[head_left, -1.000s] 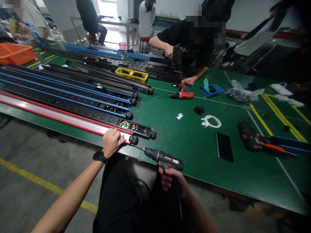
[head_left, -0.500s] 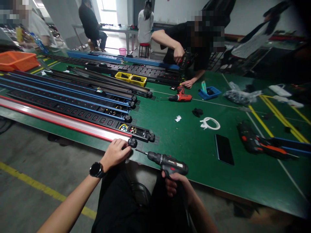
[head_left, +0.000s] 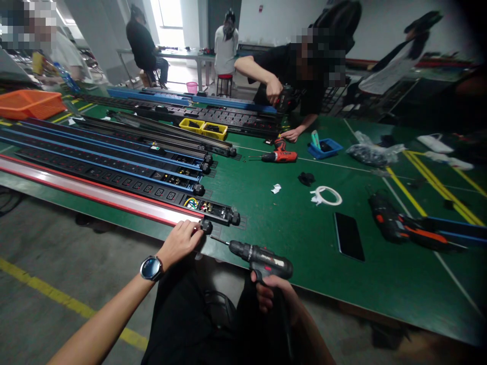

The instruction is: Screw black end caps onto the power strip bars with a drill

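My left hand, a watch on its wrist, has its fingers curled over the near right end of a long red-edged metal strip. Right beside the fingers sits the strip's black cable gland. In my right hand is a black cordless drill, gripped by its handle with a finger at the trigger. Its long bit points left toward the gland, with a small gap between them. Just behind the red-edged strip lies a black power strip, its end compartment exposing coloured wires.
Several blue-edged strips lie farther back. Two yellow trays, a red drill, a blue tray, a white cable coil, a phone and another black drill are on the table. A co-worker's hand holds a drill opposite.
The view has shifted slightly. My left hand stays at the strip's end, and the drill in my right hand keeps nearly the same position. The watch face now looks brighter.
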`<state>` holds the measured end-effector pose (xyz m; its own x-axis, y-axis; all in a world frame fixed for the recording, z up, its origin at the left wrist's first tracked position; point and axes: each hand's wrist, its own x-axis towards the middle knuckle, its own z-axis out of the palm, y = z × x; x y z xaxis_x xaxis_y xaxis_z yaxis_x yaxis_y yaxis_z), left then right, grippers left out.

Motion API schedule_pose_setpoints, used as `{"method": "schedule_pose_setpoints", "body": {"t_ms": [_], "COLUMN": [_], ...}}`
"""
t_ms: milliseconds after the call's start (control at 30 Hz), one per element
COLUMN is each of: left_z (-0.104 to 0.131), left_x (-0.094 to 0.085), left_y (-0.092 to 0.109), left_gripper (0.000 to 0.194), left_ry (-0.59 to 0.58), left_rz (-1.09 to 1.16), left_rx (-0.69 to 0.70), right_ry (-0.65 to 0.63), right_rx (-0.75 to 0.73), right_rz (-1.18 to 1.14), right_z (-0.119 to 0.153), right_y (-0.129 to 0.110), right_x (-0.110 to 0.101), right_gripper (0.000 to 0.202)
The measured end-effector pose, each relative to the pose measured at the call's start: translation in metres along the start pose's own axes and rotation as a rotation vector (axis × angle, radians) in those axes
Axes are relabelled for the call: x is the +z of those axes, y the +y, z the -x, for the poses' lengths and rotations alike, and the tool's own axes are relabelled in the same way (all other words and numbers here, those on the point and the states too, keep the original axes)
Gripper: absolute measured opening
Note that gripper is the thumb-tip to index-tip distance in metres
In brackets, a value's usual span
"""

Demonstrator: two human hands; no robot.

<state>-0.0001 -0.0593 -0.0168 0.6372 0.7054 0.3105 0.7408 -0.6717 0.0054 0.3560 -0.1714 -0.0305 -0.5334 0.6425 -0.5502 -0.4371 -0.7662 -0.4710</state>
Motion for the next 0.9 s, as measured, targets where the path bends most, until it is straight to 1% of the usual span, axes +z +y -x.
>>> {"method": "schedule_pose_setpoints", "body": {"t_ms": [133,300,400,467,533,567,600,667,700,800,900], "left_z": [-0.003,-0.009,-0.007,-0.004,0.0,0.003,0.005,0.009,0.011,0.016,0.02], "left_x": [0.001,0.0,0.005,0.008,0.009,0.008,0.006,0.001,-0.002,-0.009,-0.01], "left_y": [-0.004,-0.003,0.002,0.004,0.004,0.002,-0.001,-0.009,-0.014,-0.027,-0.034], "left_gripper": [0.021,0.02,0.019,0.018,0.014,0.016,0.024,0.039,0.041,0.031,0.022], "left_ry": [0.014,-0.008,0.006,0.048,0.101,0.12,0.135,0.148,0.147,0.126,0.111], "left_rz": [-0.007,-0.056,-0.043,0.001,0.1,0.153,0.194,0.223,0.219,0.229,0.274], "left_rx": [0.032,0.048,-0.005,-0.054,-0.083,-0.093,-0.105,-0.148,-0.173,-0.209,-0.205], "right_ry": [-0.016,-0.029,-0.042,-0.043,-0.044,-0.05,-0.06,-0.089,-0.104,-0.129,-0.096], "right_rx": [0.028,0.03,0.037,0.036,0.036,0.038,0.04,0.042,0.042,0.039,0.028], "right_rz": [-0.032,-0.062,-0.08,-0.084,-0.092,-0.096,-0.098,-0.097,-0.095,-0.087,-0.07], "right_z": [-0.001,-0.002,-0.002,-0.003,-0.006,-0.007,-0.009,-0.014,-0.016,-0.022,-0.022], "right_y": [0.003,0.005,0.005,0.006,0.006,0.006,0.007,0.007,0.007,0.007,0.005], "right_x": [-0.007,-0.008,-0.007,-0.006,-0.003,-0.001,0.001,0.006,0.008,0.012,0.014], "right_gripper": [0.029,0.028,0.03,0.03,0.029,0.028,0.028,0.027,0.028,0.029,0.028]}}
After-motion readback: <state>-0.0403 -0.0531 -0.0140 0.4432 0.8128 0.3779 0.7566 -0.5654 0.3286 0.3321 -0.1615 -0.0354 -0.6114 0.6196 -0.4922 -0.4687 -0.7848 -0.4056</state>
